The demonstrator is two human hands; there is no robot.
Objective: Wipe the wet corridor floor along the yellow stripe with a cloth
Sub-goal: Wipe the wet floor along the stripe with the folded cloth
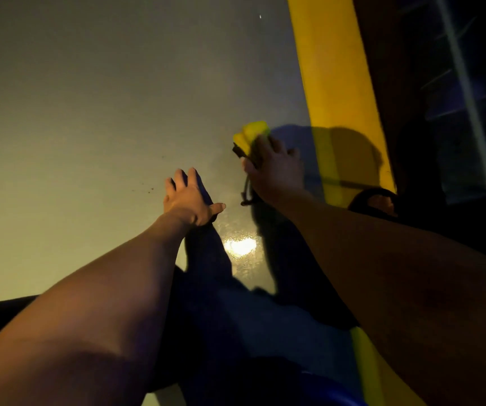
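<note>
- Head view, looking down over both outstretched arms, and the light is dim and warm across the pale corridor floor (104,112).
- Right hand (274,168) is out ahead, just left of the yellow stripe (335,83), fingers curled over a yellow cloth (250,134) and pressing it to the floor.
- The cloth pokes out beyond the fingertips on the far side; a darker edge shows under it on the left, by the thumb.
- A dark cord or strap (246,191) dangles below that hand near the wrist; whether it belongs to the cloth, I cannot tell.
- Left hand (189,197) sits nearer and to the left, palm down on the floor, fingers spread and straight, thumb out to the right, holding nothing.
- The two hands are near each other but apart, with bare floor between them.
- A bright glare spot (240,246) shines on the floor between the forearms, with a speckled, wet-looking sheen around it.
- A few small dark specks (149,189) dot the floor left of the left hand.
- The yellow stripe runs from the far top down the right side, crossed by the hand's shadow, and shows again at the near bottom right.
- A foot in a dark sandal (376,202) rests at the stripe's right edge, behind the right forearm.
- Far right is dark, with a pale upright bar (464,92) faintly showing.
</note>
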